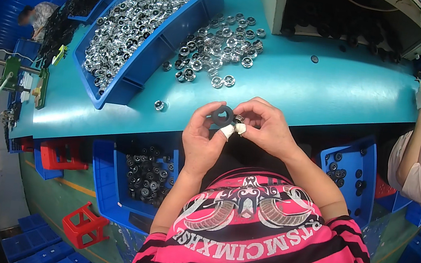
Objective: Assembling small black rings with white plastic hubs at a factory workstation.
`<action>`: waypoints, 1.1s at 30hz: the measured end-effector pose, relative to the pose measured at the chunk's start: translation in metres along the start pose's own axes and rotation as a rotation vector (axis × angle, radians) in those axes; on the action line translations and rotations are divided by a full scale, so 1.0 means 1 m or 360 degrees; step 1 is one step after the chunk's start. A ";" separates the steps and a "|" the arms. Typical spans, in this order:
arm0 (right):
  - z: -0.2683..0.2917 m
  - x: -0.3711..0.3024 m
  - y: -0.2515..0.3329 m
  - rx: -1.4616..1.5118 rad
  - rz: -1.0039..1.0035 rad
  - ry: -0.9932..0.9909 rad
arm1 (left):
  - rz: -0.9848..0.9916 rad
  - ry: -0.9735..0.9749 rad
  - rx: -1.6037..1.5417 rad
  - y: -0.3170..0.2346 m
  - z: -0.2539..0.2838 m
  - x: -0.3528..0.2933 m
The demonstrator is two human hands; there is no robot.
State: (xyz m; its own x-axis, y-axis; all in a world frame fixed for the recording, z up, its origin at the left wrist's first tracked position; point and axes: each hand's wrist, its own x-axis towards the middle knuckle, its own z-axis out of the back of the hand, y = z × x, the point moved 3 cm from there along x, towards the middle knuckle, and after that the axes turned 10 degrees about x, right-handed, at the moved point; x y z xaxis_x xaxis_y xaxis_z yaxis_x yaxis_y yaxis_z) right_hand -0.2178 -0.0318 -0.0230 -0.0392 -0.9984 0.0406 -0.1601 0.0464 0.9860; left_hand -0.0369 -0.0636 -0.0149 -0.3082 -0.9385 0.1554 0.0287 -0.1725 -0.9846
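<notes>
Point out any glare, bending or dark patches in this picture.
In the head view, pale glare marks the table, left and right; in the head view, the big tray's long sides bend and the picture's corners go black; in the head view, the black ring looks fairly sharp.

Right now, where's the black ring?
Head view, near the middle: in the left hand, black ring just left of the right hand, by the teal table's near edge.
</notes>
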 end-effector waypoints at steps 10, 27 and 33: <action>-0.002 -0.002 0.006 -0.0001 0.0017 0.0016 | 0.0121 0.0063 -0.0477 0.004 0.000 0.004; 0.010 0.001 -0.006 0.0541 -0.0194 0.0024 | -0.0199 0.0070 0.0537 -0.010 0.004 0.003; 0.011 0.002 -0.010 0.0508 -0.0182 0.0017 | -0.0189 -0.0043 0.1013 -0.028 0.001 0.004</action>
State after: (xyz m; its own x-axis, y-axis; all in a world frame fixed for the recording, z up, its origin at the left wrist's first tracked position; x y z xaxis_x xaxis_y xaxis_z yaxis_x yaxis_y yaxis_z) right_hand -0.2266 -0.0338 -0.0347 0.0070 -0.9979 -0.0642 -0.4638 -0.0601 0.8839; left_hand -0.0380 -0.0623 0.0136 -0.3200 -0.9080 0.2704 0.5567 -0.4111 -0.7219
